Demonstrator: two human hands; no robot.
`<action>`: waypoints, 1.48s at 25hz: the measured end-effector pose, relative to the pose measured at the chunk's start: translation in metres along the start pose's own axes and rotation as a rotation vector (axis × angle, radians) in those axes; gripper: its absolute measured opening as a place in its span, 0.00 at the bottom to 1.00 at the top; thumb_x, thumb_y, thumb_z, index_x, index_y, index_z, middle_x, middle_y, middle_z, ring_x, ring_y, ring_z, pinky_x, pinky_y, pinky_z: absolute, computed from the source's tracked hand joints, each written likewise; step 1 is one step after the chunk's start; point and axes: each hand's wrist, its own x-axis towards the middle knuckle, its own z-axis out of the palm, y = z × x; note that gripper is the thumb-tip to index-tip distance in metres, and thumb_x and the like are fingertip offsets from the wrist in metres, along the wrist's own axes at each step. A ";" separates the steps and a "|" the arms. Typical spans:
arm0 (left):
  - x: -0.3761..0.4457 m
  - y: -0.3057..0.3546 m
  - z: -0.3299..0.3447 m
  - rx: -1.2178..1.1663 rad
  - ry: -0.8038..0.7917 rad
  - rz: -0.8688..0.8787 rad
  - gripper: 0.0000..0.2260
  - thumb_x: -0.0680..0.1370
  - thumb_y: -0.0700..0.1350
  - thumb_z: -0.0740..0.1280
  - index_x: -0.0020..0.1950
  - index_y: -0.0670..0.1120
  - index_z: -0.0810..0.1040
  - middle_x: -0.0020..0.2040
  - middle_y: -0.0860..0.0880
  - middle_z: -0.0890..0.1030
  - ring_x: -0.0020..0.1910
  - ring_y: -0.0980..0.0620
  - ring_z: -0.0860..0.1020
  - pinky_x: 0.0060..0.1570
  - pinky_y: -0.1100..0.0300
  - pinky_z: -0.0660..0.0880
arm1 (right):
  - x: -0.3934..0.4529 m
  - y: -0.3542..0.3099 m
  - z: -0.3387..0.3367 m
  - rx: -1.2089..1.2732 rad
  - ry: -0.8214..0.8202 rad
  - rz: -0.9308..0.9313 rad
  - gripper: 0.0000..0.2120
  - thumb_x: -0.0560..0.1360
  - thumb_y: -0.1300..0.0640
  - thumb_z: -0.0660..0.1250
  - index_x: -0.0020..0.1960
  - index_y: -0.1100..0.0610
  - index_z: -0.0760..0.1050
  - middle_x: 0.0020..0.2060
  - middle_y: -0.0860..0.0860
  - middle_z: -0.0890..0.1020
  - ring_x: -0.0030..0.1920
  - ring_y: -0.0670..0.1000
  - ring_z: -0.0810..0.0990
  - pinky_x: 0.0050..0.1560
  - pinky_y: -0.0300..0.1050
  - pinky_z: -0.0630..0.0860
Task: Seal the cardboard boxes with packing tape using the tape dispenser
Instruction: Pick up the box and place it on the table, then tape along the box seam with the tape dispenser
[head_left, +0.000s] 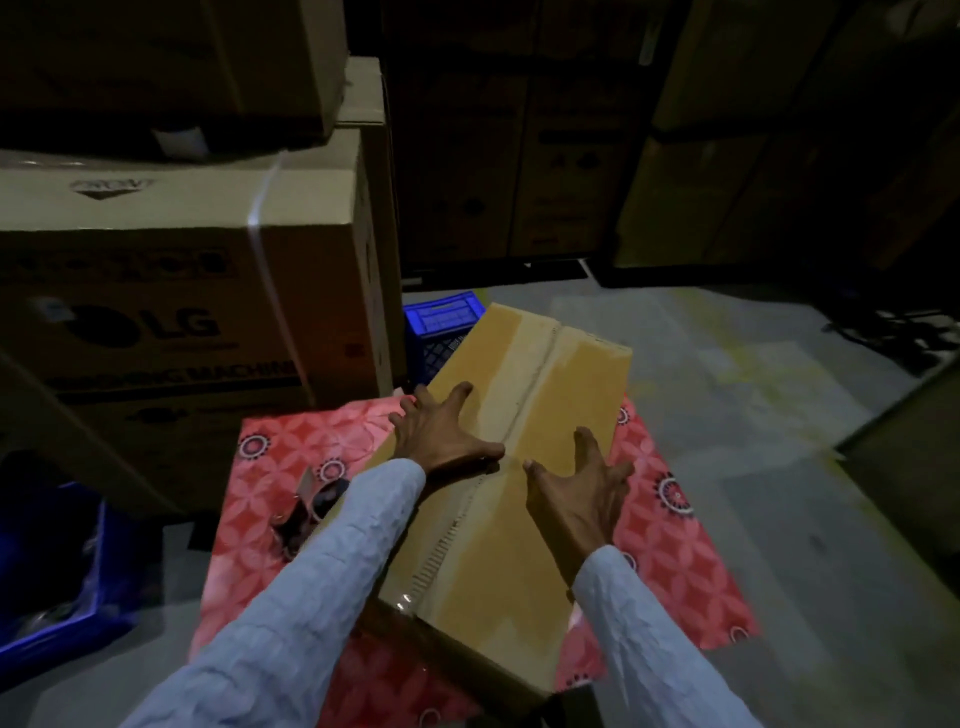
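A long brown cardboard box (561, 364) lies on a red patterned surface (270, 509) in the middle of the view, its two top flaps closed along a centre seam. My left hand (441, 434) presses flat on the left flap with fingers spread. On the right flap my right hand (576, 483) lies flat, fingers spread too. Clear tape shines at the box's near end (410, 597). The tape dispenser (317, 506) rests on the red surface just left of the box, partly hidden by my left sleeve.
Large stacked cartons, one marked LG (176, 312), stand close on the left. A blue plastic crate (441, 332) sits behind the box and another blue crate (57, 571) at the lower left. More cartons (519, 156) line the dark back. Grey concrete floor (753, 415) lies to the right.
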 end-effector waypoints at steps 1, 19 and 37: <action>0.013 0.008 0.004 0.007 -0.030 0.002 0.49 0.59 0.71 0.71 0.78 0.66 0.55 0.80 0.35 0.52 0.78 0.27 0.51 0.75 0.29 0.51 | 0.010 0.004 0.001 -0.014 -0.024 -0.004 0.40 0.71 0.38 0.74 0.78 0.39 0.59 0.77 0.59 0.51 0.76 0.69 0.57 0.73 0.67 0.64; 0.091 0.059 0.028 0.124 -0.179 0.073 0.50 0.60 0.72 0.70 0.79 0.70 0.53 0.83 0.38 0.48 0.80 0.33 0.54 0.76 0.35 0.58 | 0.115 0.045 0.016 -0.532 -0.450 -0.940 0.29 0.81 0.33 0.51 0.74 0.47 0.70 0.75 0.51 0.68 0.80 0.59 0.53 0.75 0.66 0.50; 0.068 0.022 0.046 0.209 -0.131 0.146 0.46 0.71 0.77 0.62 0.82 0.64 0.47 0.84 0.44 0.41 0.82 0.37 0.44 0.78 0.34 0.44 | 0.100 0.057 0.015 -0.184 -0.209 -0.807 0.17 0.74 0.45 0.67 0.57 0.53 0.85 0.56 0.49 0.86 0.64 0.52 0.79 0.71 0.60 0.70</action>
